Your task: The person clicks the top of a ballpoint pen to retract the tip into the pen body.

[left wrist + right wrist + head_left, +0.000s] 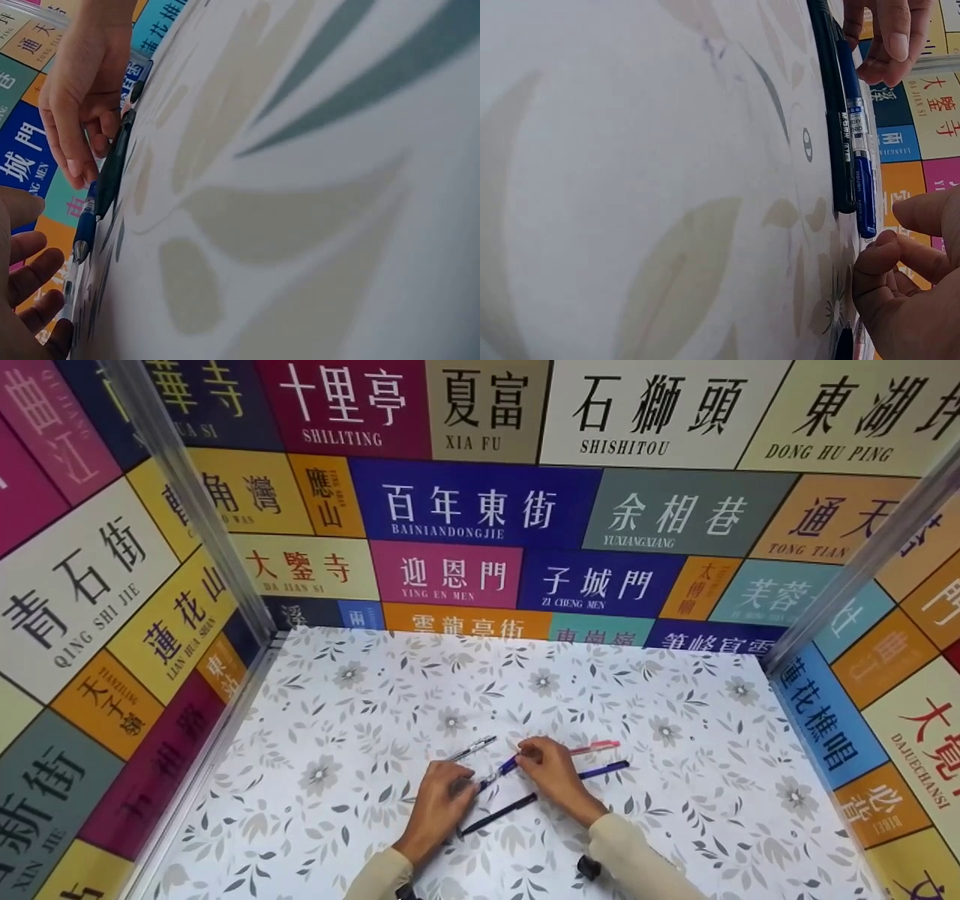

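Observation:
Between the two hands in the head view lies a blue pen with a clear middle section (508, 766). My left hand (442, 804) is at its near-left end; in the left wrist view the fingers (34, 281) are spread, with nothing gripped. My right hand (553, 774) is at the far end, and its loosely bent fingers (911, 255) sit just past the end of the blue pen (865, 195) without holding it. A black pen (499, 814) lies slantwise nearer the body, and the right wrist view shows it alongside the blue one.
A clear, silvery pen (480, 745) lies beyond the left hand. Right of the right hand are a pink-red pen (598, 747) and another blue pen (606, 769). All are on a floral-patterned tabletop (360, 840), walled on three sides by colourful sign panels (480, 502).

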`<control>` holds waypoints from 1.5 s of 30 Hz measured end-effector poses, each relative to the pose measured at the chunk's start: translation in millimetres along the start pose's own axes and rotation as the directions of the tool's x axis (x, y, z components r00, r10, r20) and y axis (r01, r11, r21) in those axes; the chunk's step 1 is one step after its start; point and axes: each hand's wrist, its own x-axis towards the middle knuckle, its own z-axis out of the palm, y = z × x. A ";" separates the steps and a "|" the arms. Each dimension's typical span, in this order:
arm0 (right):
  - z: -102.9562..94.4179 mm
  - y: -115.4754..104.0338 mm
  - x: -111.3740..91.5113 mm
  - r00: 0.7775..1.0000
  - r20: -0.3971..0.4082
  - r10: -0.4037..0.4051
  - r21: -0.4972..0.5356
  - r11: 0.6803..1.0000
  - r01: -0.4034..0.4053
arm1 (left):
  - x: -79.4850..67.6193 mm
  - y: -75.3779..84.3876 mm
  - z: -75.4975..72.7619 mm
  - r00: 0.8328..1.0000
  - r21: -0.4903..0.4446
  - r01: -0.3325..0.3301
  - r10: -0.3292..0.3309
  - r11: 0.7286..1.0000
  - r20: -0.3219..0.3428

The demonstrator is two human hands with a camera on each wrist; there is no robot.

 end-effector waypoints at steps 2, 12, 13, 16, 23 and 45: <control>0.2 0.6 -1.3 1.000 -0.008 -0.010 0.002 1.000 0.010 | -0.1 0.9 -0.1 1.000 0.003 0.014 -0.014 1.000 0.011; 2.8 4.3 -4.8 0.999 -0.032 -0.005 0.001 1.000 0.005 | -2.6 -5.0 1.1 0.999 0.039 -0.029 0.029 0.999 0.017; 3.1 5.0 -5.3 0.999 -0.034 -0.007 -0.003 1.000 0.007 | -2.9 -5.8 1.3 0.999 0.050 -0.039 0.038 0.998 0.019; 4.0 6.6 -6.6 0.999 -0.042 -0.028 -0.004 1.000 0.028 | -4.6 -8.0 2.3 0.998 0.087 -0.067 0.066 0.994 0.018; 6.2 8.4 -8.0 0.996 -0.062 -0.062 -0.008 0.998 0.062 | -6.4 -8.6 3.4 0.993 0.189 -0.114 0.110 0.975 0.033; 7.9 8.0 -11.1 0.998 -0.040 -0.045 -0.013 0.999 0.045 | -7.4 -8.9 5.6 0.977 0.334 -0.214 0.206 0.918 0.057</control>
